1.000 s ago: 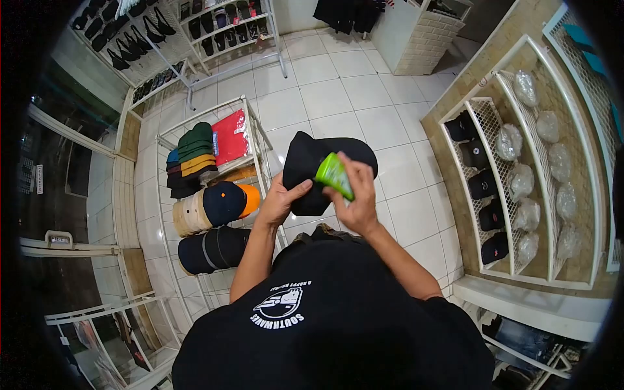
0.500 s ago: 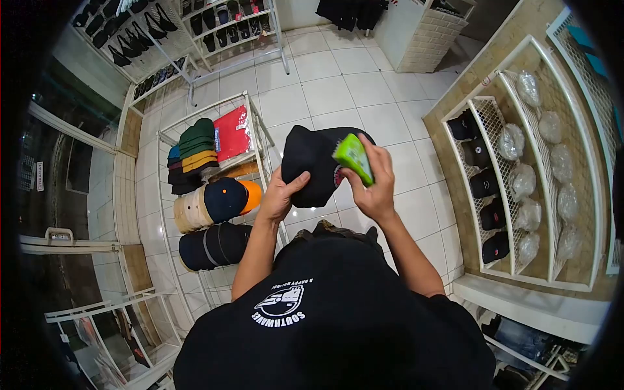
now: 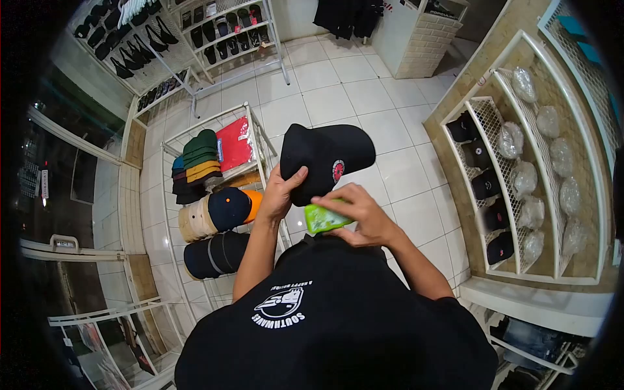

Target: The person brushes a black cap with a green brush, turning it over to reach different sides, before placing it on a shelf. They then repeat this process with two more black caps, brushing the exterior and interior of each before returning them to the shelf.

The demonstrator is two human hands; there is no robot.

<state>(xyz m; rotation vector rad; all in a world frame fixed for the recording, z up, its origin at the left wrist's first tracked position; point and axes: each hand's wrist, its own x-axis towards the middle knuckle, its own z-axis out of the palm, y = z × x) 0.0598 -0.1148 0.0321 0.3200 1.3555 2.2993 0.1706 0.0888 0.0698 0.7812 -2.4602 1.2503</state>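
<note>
A black baseball cap (image 3: pixel 311 153) with a round red badge on its front is held up in front of my chest, its brim pointing right. My left hand (image 3: pixel 281 194) grips the cap's left side, thumb on the outside and fingers hidden behind or inside it. A bright green brush (image 3: pixel 325 218) sits in my right hand (image 3: pixel 363 218), pinched between thumb and fingers. The brush is just below the cap's lower edge, close to my shirt; its bristles are hard to make out from here.
Left of me a white wire rack (image 3: pixel 170 195) bears stacked caps (image 3: pixel 218 211), folded beanies (image 3: pixel 200 156) and a red packet (image 3: pixel 233 144). On the right wall, white shelves (image 3: pixel 500 169) hold dark caps and plastic-wrapped items. Sandals (image 3: pixel 227 29) hang on a rack ahead.
My right hand has moved down and toward me with the green brush, from the cap's front to below it, uncovering the red badge and brim. My left hand keeps its hold.
</note>
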